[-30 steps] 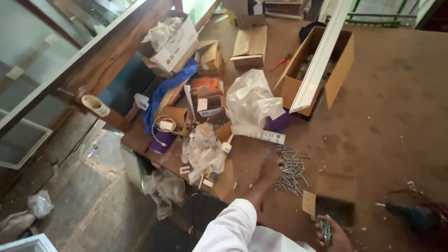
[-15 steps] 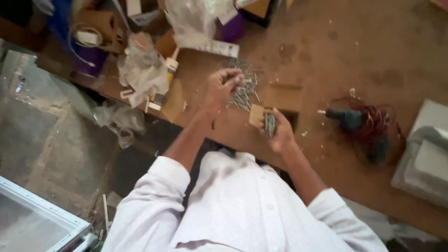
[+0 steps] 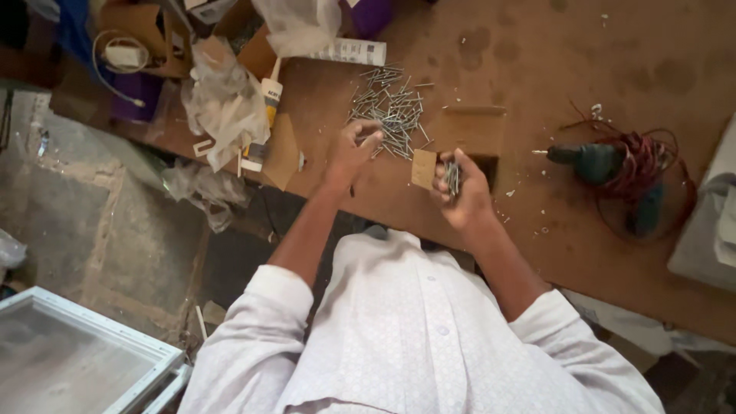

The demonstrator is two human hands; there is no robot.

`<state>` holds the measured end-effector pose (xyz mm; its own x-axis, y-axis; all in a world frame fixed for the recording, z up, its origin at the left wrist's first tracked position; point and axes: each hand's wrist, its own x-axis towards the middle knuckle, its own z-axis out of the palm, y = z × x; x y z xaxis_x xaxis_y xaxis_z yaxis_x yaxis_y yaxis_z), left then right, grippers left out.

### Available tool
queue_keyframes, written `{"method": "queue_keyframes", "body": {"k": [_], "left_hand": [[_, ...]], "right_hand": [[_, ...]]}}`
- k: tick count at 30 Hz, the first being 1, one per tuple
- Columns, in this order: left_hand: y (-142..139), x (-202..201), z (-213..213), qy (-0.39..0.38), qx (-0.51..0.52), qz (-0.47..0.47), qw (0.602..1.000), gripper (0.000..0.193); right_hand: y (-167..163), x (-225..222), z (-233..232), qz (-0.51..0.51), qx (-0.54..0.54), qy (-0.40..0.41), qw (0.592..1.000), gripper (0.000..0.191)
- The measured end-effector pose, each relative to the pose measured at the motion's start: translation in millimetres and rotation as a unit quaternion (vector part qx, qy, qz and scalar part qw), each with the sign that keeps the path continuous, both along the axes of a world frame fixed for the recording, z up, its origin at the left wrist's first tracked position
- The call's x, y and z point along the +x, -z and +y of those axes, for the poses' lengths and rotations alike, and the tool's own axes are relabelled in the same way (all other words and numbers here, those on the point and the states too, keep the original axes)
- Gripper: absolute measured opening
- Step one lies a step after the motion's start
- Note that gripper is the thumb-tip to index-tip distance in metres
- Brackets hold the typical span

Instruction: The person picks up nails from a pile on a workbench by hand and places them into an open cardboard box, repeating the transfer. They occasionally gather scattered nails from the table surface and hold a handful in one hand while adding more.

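A loose heap of grey metal screws lies scattered on the brown desk at upper centre of the frame. A small bundle of screws stands upright just right of centre, beside a cardboard flap.

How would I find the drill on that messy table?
Start at the brown wooden table and look right of the pile of nails. The drill lies there, dark green, alone in a tangle of red cord.
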<state>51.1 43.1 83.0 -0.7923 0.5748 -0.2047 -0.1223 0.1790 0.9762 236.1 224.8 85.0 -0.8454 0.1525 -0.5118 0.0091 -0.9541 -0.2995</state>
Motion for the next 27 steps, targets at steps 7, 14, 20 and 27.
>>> {"method": "queue_keyframes", "body": {"k": [7,14,20,27], "left_hand": [[69,-15,28,0.030,-0.205,0.356,0.911,0.056],[62,-36,69,0.145,-0.355,0.353,0.853,0.038],[71,-44,59,0.103,-0.294,0.338,0.888,0.025],[62,-47,27,-0.041,-0.166,0.231,0.958,0.022]], "right_hand": [[16,56,-13,-0.169,0.063,-0.016,0.983,0.021],[10,90,-19,-0.170,0.057,0.069,0.981,0.029],[-11,77,-15,-0.131,0.065,0.123,0.982,0.040],[-47,47,19,-0.061,0.099,0.090,0.989,0.045]]}}
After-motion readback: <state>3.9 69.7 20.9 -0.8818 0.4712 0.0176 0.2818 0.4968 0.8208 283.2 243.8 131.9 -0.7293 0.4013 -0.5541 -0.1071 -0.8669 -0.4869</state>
